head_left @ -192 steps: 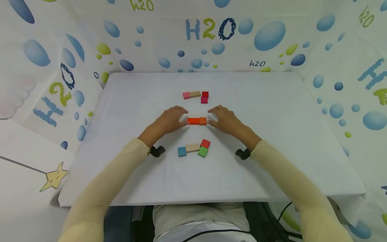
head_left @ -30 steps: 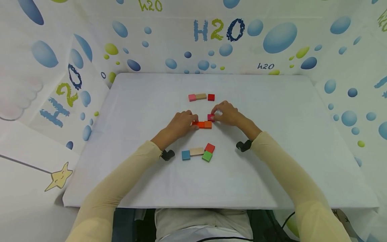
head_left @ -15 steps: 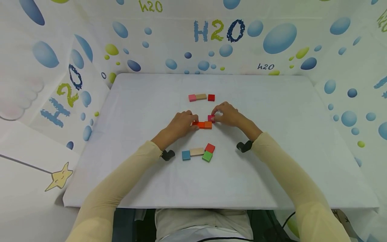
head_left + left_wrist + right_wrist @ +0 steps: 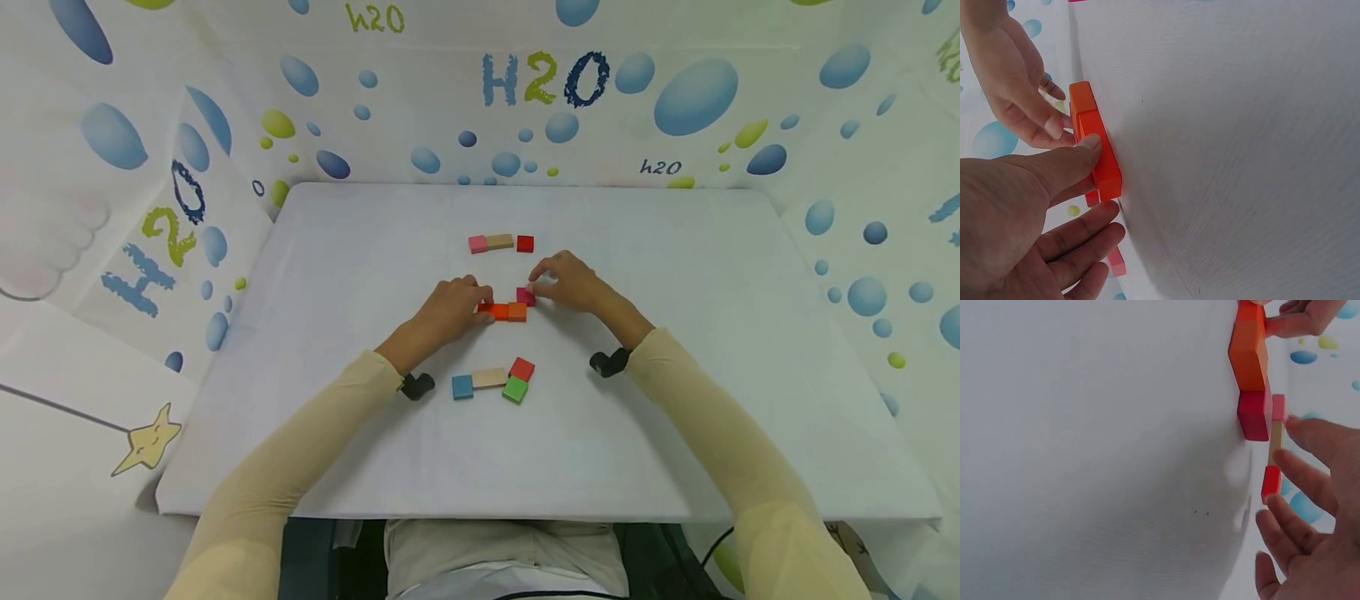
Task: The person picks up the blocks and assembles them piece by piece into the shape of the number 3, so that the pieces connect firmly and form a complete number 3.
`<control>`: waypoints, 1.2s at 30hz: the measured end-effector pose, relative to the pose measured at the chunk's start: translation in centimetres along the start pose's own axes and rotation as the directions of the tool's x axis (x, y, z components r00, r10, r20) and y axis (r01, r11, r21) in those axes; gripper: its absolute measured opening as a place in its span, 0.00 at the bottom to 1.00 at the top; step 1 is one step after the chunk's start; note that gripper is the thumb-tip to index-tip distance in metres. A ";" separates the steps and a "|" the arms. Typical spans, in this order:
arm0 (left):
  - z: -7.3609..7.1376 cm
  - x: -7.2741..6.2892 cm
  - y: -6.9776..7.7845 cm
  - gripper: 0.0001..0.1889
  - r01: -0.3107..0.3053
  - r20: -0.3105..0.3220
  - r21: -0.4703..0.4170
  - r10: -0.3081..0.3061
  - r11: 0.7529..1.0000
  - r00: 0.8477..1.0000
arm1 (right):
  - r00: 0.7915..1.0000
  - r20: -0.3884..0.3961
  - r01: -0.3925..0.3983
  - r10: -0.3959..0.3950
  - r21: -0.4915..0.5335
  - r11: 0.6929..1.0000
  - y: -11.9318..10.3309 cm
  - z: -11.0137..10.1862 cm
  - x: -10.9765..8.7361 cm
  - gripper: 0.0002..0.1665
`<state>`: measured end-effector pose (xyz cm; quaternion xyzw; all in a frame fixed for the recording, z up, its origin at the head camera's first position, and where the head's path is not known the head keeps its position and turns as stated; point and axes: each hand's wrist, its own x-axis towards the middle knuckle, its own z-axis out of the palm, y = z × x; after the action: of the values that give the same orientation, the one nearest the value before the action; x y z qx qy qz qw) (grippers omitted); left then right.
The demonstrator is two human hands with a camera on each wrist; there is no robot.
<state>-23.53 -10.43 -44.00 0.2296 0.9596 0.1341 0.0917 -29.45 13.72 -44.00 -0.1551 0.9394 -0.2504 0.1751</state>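
In the head view, my left hand (image 4: 453,310) pinches a long red-orange block (image 4: 499,312) in the middle of the table. The left wrist view shows its thumb (image 4: 1090,142) pressed on the near face, with fingers behind. An orange block (image 4: 517,312) adjoins its right end. Directly behind that sits a crimson block (image 4: 1255,415), against the orange one. My right hand (image 4: 573,283) is just right of the crimson block, fingers loosely bent and apart; in the right wrist view nothing is between them.
A farther row has a pink block (image 4: 477,244), a tan block (image 4: 499,241) and a red block (image 4: 525,243). Nearer lie a blue block (image 4: 462,387), a tan plank (image 4: 490,377), a red cube (image 4: 522,369) and a green cube (image 4: 514,390). A white cloth covers the table (image 4: 675,417).
Since the oldest frame, the crimson block has come from the far row to behind the orange block. In the last half second my right hand has let go and drawn slightly right.
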 end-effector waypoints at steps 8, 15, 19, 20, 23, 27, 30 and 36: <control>0.0 0.0 -0.1 0.17 -0.012 0.003 0.009 0.011 1.000 1.000 | 0.961 -0.240 -0.142 0.136 -0.004 0.990 0.2 -0.7 3.1 0.27; 0.5 0.1 -0.1 0.18 -0.009 0.020 0.031 0.008 0.999 1.000 | 0.942 -0.280 -0.218 0.185 -0.093 0.972 -0.8 -0.4 5.5 0.27; 0.5 0.1 -0.2 0.18 -0.004 0.019 0.042 0.003 0.999 1.000 | 0.936 -0.295 -0.223 0.193 -0.071 0.972 -1.3 0.1 6.1 0.23; 0.5 0.0 -0.3 0.18 -0.003 0.017 0.042 0.002 0.999 1.000 | 0.934 -0.297 -0.223 0.197 -0.055 0.973 -1.4 0.1 6.1 0.22; 0.3 0.0 -0.4 0.18 -0.001 0.008 0.037 0.000 0.999 1.000 | 0.935 -0.292 -0.213 0.203 -0.005 0.977 -1.6 0.2 6.0 0.21; 0.3 0.0 -0.4 0.18 -0.001 0.000 0.041 0.001 0.999 1.000 | 0.948 -0.256 -0.177 0.190 0.074 0.981 -1.3 0.1 5.4 0.20; 0.3 0.0 -0.4 0.18 -0.004 -0.003 0.046 0.004 0.999 1.000 | 0.961 -0.204 -0.165 0.186 0.113 0.980 -0.9 0.0 5.1 0.20; 0.4 0.0 -0.6 0.18 -0.019 -0.013 0.038 0.020 0.999 1.000 | 0.979 -0.102 -0.168 0.178 0.097 0.981 -0.5 -0.1 4.6 0.22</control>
<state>-23.67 -10.85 -44.52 0.2398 0.9603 0.1181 0.0796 -33.46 11.63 -44.86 -0.0509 0.9456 -0.2835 0.1510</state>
